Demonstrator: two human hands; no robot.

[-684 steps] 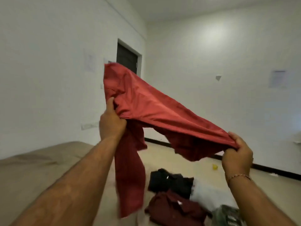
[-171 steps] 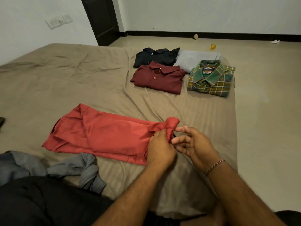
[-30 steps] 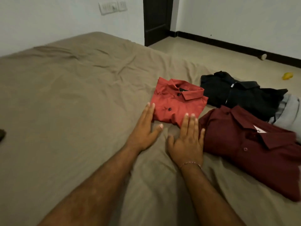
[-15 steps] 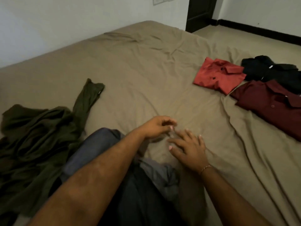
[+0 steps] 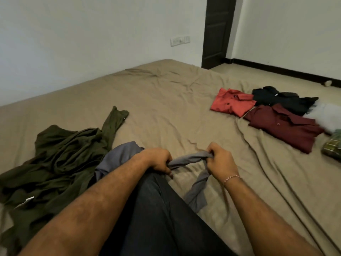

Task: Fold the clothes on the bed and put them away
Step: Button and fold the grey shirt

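A crumpled grey garment lies on the tan bed in front of me. My left hand grips one bunched part of it and my right hand grips another, with a short stretch of cloth pulled between them. An unfolded olive green garment lies heaped at the left. Folded shirts sit at the right: a red one, a maroon one, a black one, a pale grey one and a green plaid one.
My dark trouser leg lies on the bed under my arms. White walls run behind the bed, with a switch plate and a dark door at the back right. Beige floor lies beyond the bed.
Both hands, which hovered over the sheet half a second ago, have taken hold of the grey garment and lifted it slightly. The view has swung back a little to the right.
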